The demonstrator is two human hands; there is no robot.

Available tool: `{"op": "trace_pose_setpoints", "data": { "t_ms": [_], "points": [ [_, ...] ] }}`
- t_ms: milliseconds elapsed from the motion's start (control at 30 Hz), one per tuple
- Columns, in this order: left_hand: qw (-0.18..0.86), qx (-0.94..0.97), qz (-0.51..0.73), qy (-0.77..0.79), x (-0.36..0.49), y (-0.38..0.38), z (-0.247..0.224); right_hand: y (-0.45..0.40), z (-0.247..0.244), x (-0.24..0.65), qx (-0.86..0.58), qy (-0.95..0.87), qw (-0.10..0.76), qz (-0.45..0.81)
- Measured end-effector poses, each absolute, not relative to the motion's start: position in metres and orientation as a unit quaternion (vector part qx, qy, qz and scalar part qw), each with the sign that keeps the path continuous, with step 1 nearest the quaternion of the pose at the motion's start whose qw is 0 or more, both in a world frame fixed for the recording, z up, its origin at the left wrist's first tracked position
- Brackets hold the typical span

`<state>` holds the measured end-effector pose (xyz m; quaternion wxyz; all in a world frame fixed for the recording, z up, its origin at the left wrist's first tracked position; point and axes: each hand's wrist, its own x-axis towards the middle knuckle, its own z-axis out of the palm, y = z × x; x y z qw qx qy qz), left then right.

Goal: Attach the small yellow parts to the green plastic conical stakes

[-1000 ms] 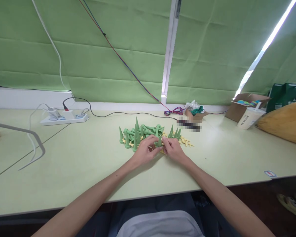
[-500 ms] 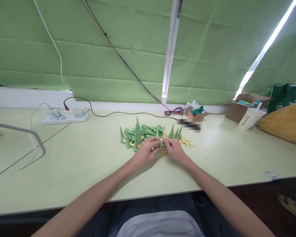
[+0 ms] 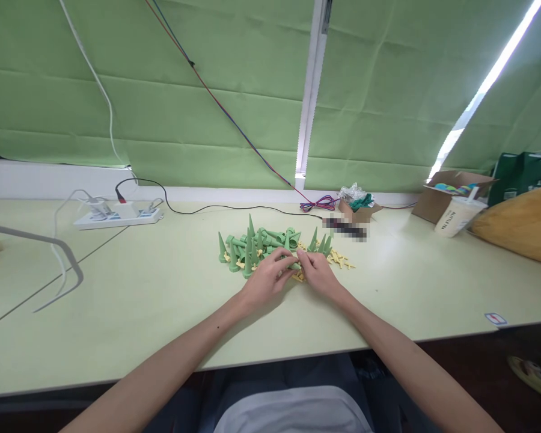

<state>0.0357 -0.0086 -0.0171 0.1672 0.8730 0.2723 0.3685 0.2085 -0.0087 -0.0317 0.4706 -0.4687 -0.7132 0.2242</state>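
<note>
My left hand (image 3: 269,273) pinches a small green plastic cone (image 3: 293,266) between curled fingers and thumb. From the other side, my right hand (image 3: 316,272) is closed with thumb and index finger against the same piece; its fingertips partly cover it. Just behind the hands is a heap of green cones (image 3: 275,236) with wider round bases, several lying on their sides. Upright green cones (image 3: 247,261) stand to the left, and others (image 3: 321,243) to the right. Small yellow branched pieces (image 3: 340,258) lie scattered by my right hand, with more under the fingers.
A white power strip (image 3: 119,215) with plugs and cables lies at the back left. Farther back on the right are a small open carton (image 3: 358,210), a larger cardboard box (image 3: 428,201), a drink cup (image 3: 457,218) and a yellow cushion-like object (image 3: 518,222). A grey bent bar (image 3: 67,255) is on the left.
The green cone between my fingers has tipped from nearly upright to a slant. Both hands stay almost in place, and the surrounding pieces look unchanged.
</note>
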Motion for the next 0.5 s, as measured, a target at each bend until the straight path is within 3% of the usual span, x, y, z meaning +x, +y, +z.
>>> {"op": "trace_pose_setpoints", "data": {
  "t_ms": [500],
  "points": [
    [0.176,0.824,0.416,0.342,0.0385,-0.0114,-0.0139,-0.0121,-0.0282,0.2081,-0.459,-0.671,0.516,0.268]
  ]
}}
